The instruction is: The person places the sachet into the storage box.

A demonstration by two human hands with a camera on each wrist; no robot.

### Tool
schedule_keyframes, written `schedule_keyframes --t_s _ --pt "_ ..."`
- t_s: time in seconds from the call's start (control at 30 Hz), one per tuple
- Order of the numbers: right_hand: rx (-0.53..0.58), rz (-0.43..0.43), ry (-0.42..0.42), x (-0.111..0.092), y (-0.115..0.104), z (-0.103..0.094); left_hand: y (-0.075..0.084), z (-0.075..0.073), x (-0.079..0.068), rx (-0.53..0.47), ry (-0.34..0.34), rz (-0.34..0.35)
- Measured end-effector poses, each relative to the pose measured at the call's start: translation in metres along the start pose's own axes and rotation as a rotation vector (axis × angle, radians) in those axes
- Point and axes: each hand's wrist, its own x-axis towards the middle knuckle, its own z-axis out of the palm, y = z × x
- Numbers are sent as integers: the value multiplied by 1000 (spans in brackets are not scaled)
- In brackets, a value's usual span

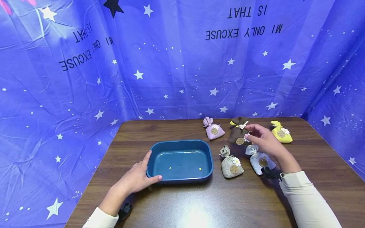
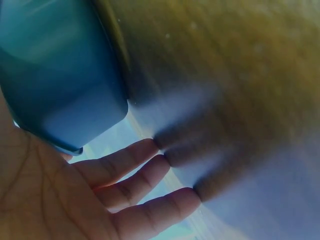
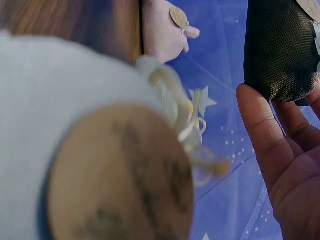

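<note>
A dark blue plastic tray (image 1: 180, 180) stands on the table with my left hand (image 1: 137, 177) at its near left corner. That thumb rests on the front rim, and the other fingers lie fairly straight along the left side. In the left wrist view, three fingertips touch the table beside the tray wall (image 2: 75, 65). My right hand (image 1: 263, 139) holds a brown cloth sachet (image 1: 236, 134) by its right side, thumb low and forefinger near the tied neck. A blue-grey sachet (image 1: 254, 162) lies under the right wrist. Nearby is a grey sachet (image 1: 227, 167) with a white flower.
A pink sachet (image 1: 213, 132) lies left of the brown one, and a yellow sachet (image 1: 280, 136) sits beyond the right hand. Small yellow bits (image 1: 200, 169) show on the tray's floor. A blue star-printed curtain (image 1: 171, 63) hangs behind the wooden table (image 1: 137, 129).
</note>
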Motion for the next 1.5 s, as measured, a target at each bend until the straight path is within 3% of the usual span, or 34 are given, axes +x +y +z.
schedule_keyframes --t_s 0.43,0.6,0.83,1.23,1.5 --pt "-25 -62 -58 11 -8 25 -2 2 1 5 18 11" --pt "10 -56 -71 16 -13 40 -3 2 1 6 14 8" --pt "0 -127 -69 20 -20 64 -3 1 2 3 9 4" --pt "23 -83 -105 24 -37 87 -1 2 2 -3 0 0" --pt "-3 -117 -122 31 -51 98 -2 1 2 4 2 -2"
